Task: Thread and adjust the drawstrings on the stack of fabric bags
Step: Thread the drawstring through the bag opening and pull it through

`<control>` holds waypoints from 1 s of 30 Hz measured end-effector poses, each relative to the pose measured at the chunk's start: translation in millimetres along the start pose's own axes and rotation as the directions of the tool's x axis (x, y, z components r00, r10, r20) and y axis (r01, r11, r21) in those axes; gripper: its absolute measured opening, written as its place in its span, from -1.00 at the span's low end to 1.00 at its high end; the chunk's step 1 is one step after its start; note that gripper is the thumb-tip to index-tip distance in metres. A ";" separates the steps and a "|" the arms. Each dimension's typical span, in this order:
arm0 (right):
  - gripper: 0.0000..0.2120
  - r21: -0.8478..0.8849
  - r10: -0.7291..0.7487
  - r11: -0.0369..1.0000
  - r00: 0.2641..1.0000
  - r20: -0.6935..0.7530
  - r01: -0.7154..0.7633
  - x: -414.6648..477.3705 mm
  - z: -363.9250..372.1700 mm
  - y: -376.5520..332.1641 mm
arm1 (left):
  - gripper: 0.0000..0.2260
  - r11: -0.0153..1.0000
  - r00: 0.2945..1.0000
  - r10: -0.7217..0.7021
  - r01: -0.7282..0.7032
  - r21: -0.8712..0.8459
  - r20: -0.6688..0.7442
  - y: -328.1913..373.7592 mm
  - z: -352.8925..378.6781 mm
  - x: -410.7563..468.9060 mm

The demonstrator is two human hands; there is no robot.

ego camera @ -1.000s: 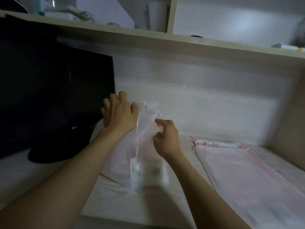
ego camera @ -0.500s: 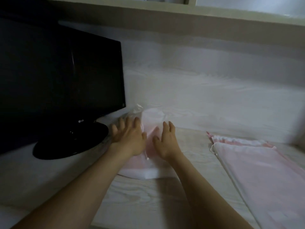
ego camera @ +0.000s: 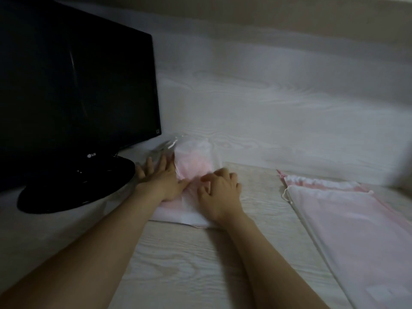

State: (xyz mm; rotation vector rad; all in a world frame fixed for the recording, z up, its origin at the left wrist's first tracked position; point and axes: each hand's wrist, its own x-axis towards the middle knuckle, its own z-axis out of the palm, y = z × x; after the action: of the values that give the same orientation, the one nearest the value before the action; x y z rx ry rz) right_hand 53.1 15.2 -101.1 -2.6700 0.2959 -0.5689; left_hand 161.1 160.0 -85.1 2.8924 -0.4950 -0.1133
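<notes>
A clear plastic packet of folded pink and white fabric bags (ego camera: 193,160) lies on the desk by the back wall. My left hand (ego camera: 161,178) lies flat on its left side, fingers straight and spread. My right hand (ego camera: 219,190) rests on its right part with fingers bent, fingertips on the plastic. To the right, a stack of pink fabric bags (ego camera: 356,230) lies flat, with a white drawstring (ego camera: 286,192) showing at its near left corner and a gathered top edge toward the wall.
A black monitor (ego camera: 75,90) on a round black base (ego camera: 75,186) stands at the left, close to my left hand. The pale wood-grain desk (ego camera: 189,264) runs to a white back wall (ego camera: 278,108).
The packet has gone from held up in the air to lying flat on the desk. Both hands came down onto it, and my right fingers have curled from straight.
</notes>
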 end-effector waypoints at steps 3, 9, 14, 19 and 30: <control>-0.59 0.005 -0.007 1.000 0.990 0.142 0.006 -1.8 2.2 4.6 | -0.08 0.999 0.988 0.036 -0.030 0.043 -0.148 7.9 -2.0 -1.8; -0.69 0.203 -0.018 0.979 0.999 0.037 0.010 -7.9 -10.7 7.2 | -0.07 0.980 0.908 0.049 -0.123 -0.155 -0.416 34.2 -10.9 -28.6; -0.72 0.167 0.027 0.986 0.997 -0.067 -0.015 -10.5 -42.6 17.6 | -0.60 0.837 0.593 0.326 -0.544 -0.067 -0.736 54.3 -27.4 -56.8; -0.68 -0.164 0.186 0.970 0.983 0.011 -0.181 -27.2 -77.7 52.8 | -0.90 0.731 0.748 0.566 -0.650 -0.210 -0.346 96.3 -27.9 -70.6; -0.75 -0.471 0.364 0.792 0.920 -0.144 -0.387 -65.8 -99.0 120.9 | -0.83 0.667 0.674 0.733 -0.739 -0.096 -0.093 168.8 21.4 -66.9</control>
State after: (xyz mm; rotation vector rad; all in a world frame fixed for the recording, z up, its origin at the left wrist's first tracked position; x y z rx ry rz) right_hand -62.9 -108.0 -91.1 -2.9448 1.0977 -0.4709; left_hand 41.6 22.7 -67.3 2.3273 -1.5400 0.0528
